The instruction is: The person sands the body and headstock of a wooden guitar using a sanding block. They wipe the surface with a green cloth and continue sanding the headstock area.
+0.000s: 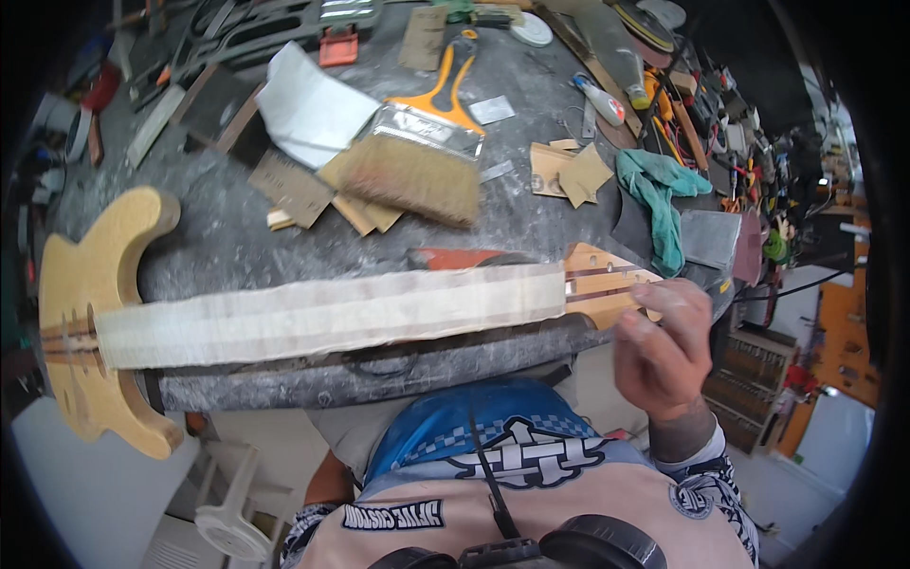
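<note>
An unstrung wooden guitar lies across the front of the bench, its pale body at the left. Whitish tape or paper strips cover most of its neck. At the right, the bare headstock shows striped wood and several holes. My right hand is at the end of this headstock with bent fingers, the fingertips over its edge; dust whitens them. On the left side only part of my bare forearm shows, and my left hand is out of sight. Behind the neck lies a partly covered reddish-orange object.
A wide brush with an orange handle rests on sandpaper pieces and a white sheet. Further right are more sandpaper, a green cloth and cluttered tools. A white plastic chair stands below the bench at left.
</note>
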{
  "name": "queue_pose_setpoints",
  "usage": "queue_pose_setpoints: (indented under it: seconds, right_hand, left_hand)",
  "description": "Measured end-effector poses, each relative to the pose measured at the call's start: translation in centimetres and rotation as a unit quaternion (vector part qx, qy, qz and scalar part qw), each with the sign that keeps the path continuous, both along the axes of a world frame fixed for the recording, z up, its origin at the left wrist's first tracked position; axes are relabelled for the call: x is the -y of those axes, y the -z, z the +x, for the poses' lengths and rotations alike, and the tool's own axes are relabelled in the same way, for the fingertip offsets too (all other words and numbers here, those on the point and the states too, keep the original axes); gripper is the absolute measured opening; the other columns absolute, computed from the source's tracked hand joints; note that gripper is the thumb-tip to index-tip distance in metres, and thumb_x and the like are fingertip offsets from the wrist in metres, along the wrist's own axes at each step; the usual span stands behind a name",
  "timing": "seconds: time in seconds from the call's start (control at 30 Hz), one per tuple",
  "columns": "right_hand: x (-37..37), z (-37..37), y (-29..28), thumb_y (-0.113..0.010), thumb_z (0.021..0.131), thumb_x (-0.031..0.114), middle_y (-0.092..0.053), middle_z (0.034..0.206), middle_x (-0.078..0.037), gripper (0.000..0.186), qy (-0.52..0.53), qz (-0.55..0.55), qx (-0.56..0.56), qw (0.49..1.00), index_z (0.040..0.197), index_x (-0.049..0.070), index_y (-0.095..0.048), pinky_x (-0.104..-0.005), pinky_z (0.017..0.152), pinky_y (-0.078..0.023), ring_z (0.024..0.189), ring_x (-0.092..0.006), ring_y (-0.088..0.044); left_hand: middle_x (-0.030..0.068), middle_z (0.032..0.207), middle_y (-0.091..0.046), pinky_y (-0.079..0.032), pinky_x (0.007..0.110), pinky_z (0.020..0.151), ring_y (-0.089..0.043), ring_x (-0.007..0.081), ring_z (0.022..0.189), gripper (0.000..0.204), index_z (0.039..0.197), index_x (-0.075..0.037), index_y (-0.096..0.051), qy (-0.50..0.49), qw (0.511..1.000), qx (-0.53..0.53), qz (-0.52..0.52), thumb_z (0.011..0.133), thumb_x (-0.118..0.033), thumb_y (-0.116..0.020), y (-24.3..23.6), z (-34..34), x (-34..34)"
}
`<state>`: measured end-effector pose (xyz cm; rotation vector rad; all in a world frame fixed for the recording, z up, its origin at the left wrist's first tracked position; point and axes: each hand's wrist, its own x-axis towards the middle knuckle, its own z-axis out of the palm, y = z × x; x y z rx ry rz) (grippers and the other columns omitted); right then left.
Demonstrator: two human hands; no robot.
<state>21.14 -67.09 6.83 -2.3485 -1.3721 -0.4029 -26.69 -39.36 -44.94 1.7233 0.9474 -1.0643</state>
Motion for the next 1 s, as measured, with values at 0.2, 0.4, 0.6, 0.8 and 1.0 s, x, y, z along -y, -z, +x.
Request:
queue_pose_setpoints:
  seconds: [0.2,0.4,0.6,0.8,1.0]
  right_hand:
    - [5.9,-1.2,3.3,-0.074,0.083,-0.006,-0.068,0.119,-0.016,0.031,0.124,0.070,0.056,0.988,0.111,0.007,-0.068,-0.0449,0.084,-0.053,0.098,-0.0352,-0.063]
    - [10.2,-4.2,5.9,-0.073,0.085,-0.008,-0.067,0.119,-0.017,0.031,0.169,0.108,0.071,0.977,0.112,0.006,-0.067,-0.0448,0.085,-0.052,0.100,-0.0358,-0.063]
    - [11.3,-7.4,8.4,-0.071,0.086,-0.011,-0.068,0.114,-0.018,0.030,0.163,0.194,0.079,0.964,0.114,0.003,-0.068,-0.0437,0.086,-0.053,0.101,-0.0340,-0.064]
    - [11.6,-11.8,9.4,-0.071,0.085,-0.013,-0.069,0.114,-0.017,0.029,0.165,0.199,0.061,0.964,0.111,0.000,-0.070,-0.0418,0.087,-0.053,0.101,-0.0330,-0.066]
    - [10.1,-13.1,7.5,-0.074,0.083,-0.011,-0.071,0.111,-0.014,0.028,0.120,0.190,0.050,0.973,0.108,0.001,-0.074,-0.0402,0.087,-0.052,0.099,-0.0312,-0.066]
  left_hand:
    - [0.0207,0.147,-0.055,-0.043,0.043,0.114,-0.052,0.0362,0.137,0.070,0.151,-0.002,-0.047,-0.031,0.999,0.005,0.040,0.094,-0.044,-0.054,0.0,-2.1,-0.8]
    - [0.0234,0.141,-0.061,-0.047,0.042,0.109,-0.058,0.0364,0.132,0.067,0.146,-0.002,-0.055,-0.051,0.990,0.070,0.111,0.089,-0.034,-0.069,-0.3,-2.0,-4.7]
    - [0.0238,0.132,-0.067,-0.051,0.041,0.103,-0.065,0.0355,0.123,0.062,0.140,-0.001,-0.061,-0.073,0.938,0.188,0.284,0.087,-0.028,-0.078,-6.4,-0.3,-13.8]
    - [0.0205,0.118,-0.073,-0.053,0.040,0.095,-0.069,0.0306,0.112,0.048,0.133,0.000,-0.065,-0.078,0.880,0.365,0.294,0.093,-0.024,-0.077,-25.9,10.7,-9.6]
    - [0.0133,0.114,-0.074,-0.053,0.035,0.091,-0.069,0.0236,0.108,0.042,0.130,-0.003,-0.069,-0.019,0.769,0.569,0.291,0.089,-0.008,-0.077,-41.8,15.7,-5.6]
